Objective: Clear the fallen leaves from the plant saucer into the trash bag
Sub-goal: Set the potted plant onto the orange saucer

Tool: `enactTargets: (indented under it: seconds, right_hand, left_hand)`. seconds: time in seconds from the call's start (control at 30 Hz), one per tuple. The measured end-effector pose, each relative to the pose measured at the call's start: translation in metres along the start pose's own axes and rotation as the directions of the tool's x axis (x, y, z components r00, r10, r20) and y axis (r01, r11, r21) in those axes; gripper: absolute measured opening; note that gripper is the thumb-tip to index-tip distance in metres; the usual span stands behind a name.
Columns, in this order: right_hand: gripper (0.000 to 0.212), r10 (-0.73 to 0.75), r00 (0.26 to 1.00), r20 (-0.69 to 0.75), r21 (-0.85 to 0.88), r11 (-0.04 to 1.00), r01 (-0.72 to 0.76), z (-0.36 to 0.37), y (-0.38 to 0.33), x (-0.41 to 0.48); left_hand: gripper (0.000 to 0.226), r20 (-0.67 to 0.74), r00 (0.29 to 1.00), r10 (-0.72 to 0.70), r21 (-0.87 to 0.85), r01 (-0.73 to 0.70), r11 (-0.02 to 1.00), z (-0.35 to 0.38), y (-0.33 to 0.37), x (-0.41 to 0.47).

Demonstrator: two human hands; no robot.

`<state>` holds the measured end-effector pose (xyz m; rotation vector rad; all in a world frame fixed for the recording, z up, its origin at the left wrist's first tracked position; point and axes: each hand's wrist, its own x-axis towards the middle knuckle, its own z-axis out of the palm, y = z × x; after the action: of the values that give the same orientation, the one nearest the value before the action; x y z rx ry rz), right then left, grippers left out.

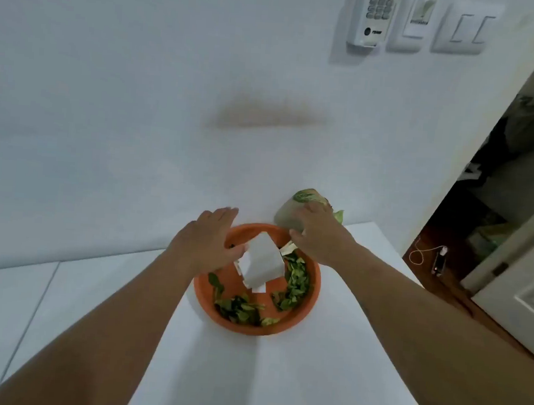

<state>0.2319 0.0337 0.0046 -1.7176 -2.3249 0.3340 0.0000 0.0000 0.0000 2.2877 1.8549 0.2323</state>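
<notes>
Right hand (317, 234) curls round a pale rounded container (285, 214), pot or bag I can't tell, left hand (206, 239) straight-fingered against white paper (261, 260) blocking the orange saucer (250, 329), green leaves (239, 308) heaped just nearer, white table (94, 301) beneath.

Below the left hand (208, 239), the saucer (250, 329) is orange, its leaves (296, 283) green. The paper (260, 260) beside that hand is white; the bag (285, 216) under the right hand (318, 236), grey-green.
</notes>
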Motion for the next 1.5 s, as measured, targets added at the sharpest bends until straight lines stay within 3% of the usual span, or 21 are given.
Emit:
enactTargets:
  seconds: [0.23,0.37,0.4,0.47,0.57,0.67,0.77,0.93,1.1,1.37,1.5]
  right_hand:
    - [0.032,0.184,0.977,0.107,0.311,0.927,-0.209,0.042,0.008,-0.007]
    - [0.024,0.353,0.92,0.171,0.523,0.759,-0.388,0.059,0.011,-0.007]
    - [0.021,0.405,0.891,0.207,0.583,0.68,-0.445,0.062,0.009,-0.007]
    - [0.014,0.508,0.798,0.324,0.742,0.388,-0.548,0.069,0.009,-0.005]
    - [0.017,0.53,0.703,0.475,0.832,-0.01,-0.555,0.083,0.01,0.004]
    - [0.01,0.519,0.654,0.55,0.831,-0.26,-0.492,0.086,0.007,0.007]
    - [0.008,0.5,0.645,0.577,0.816,-0.385,-0.431,0.091,0.006,0.014]
    - [0.007,0.481,0.65,0.588,0.803,-0.44,-0.401,0.099,0.009,0.024]
    - [0.013,0.478,0.74,0.474,0.87,-0.384,-0.309,0.093,0.007,0.019]
    - [0.011,0.446,0.836,0.32,0.946,-0.096,-0.311,0.078,0.0,0.027]
    - [0.009,0.44,0.872,0.215,0.953,0.1,-0.285,0.069,-0.006,0.027]
  left_hand:
    - [0.088,0.112,0.992,-0.052,-0.109,0.064,0.992,0.036,0.006,0.004]
    - [0.095,0.152,0.986,-0.07,-0.176,0.097,0.98,0.044,0.008,0.008]
    - [0.096,0.169,0.983,-0.073,-0.192,0.105,0.976,0.045,0.008,0.01]
    - [0.098,0.182,0.98,-0.077,-0.208,0.115,0.971,0.047,0.007,0.014]
    - [0.097,0.184,0.98,-0.078,-0.232,0.12,0.965,0.049,0.006,0.018]
    - [0.093,0.201,0.975,-0.091,-0.295,0.149,0.944,0.048,0.006,0.021]
    - [0.079,0.205,0.974,-0.093,-0.34,0.16,0.927,0.047,0.007,0.024]
    - [0.074,0.227,0.965,-0.13,-0.368,0.208,0.906,0.049,0.006,0.03]
    - [0.089,0.26,0.956,-0.135,-0.437,0.241,0.867,0.046,0.0,0.028]
    - [0.092,0.253,0.948,-0.193,-0.528,0.302,0.793,0.053,-0.014,0.025]
    - [0.07,0.225,0.948,-0.225,-0.594,0.316,0.74,0.062,-0.014,0.021]
